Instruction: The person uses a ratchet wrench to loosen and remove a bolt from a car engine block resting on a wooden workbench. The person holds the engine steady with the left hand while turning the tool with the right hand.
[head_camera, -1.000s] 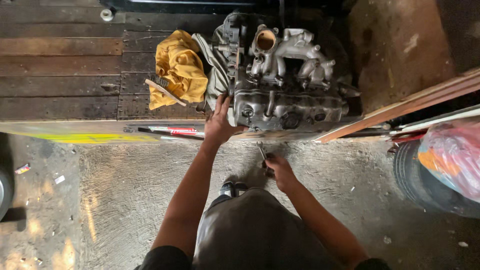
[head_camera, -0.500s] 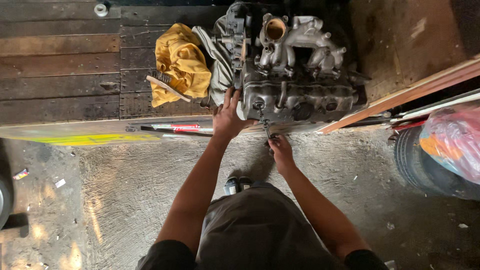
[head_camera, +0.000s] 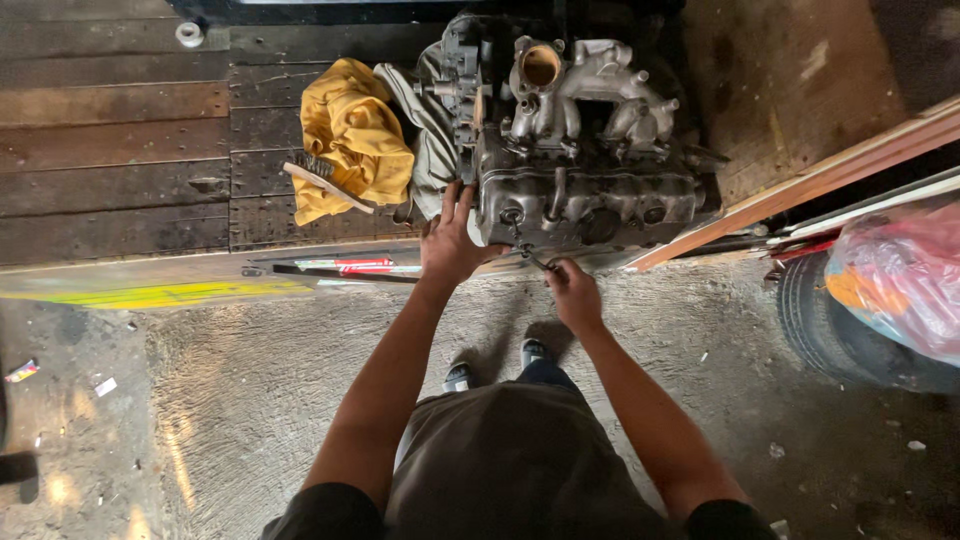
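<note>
A grey metal engine block (head_camera: 590, 170) with an intake manifold on top lies on a dark wooden platform (head_camera: 120, 170). My left hand (head_camera: 452, 240) rests flat against the engine's near left corner, fingers spread. My right hand (head_camera: 572, 292) grips a thin metal tool (head_camera: 532, 258) whose tip touches the engine's lower front edge.
A yellow cloth (head_camera: 350, 140) with a brush (head_camera: 325, 185) on it lies left of the engine, beside a grey rag (head_camera: 425, 140). A red-and-black tool (head_camera: 345, 268) lies along the platform edge. A tyre (head_camera: 850, 320) and a pink bag (head_camera: 895, 280) sit at the right, past slanted boards (head_camera: 800, 190).
My right hand has risen from the concrete floor towards the engine, bringing the tool's tip to its front edge. My left hand has stayed on the engine.
</note>
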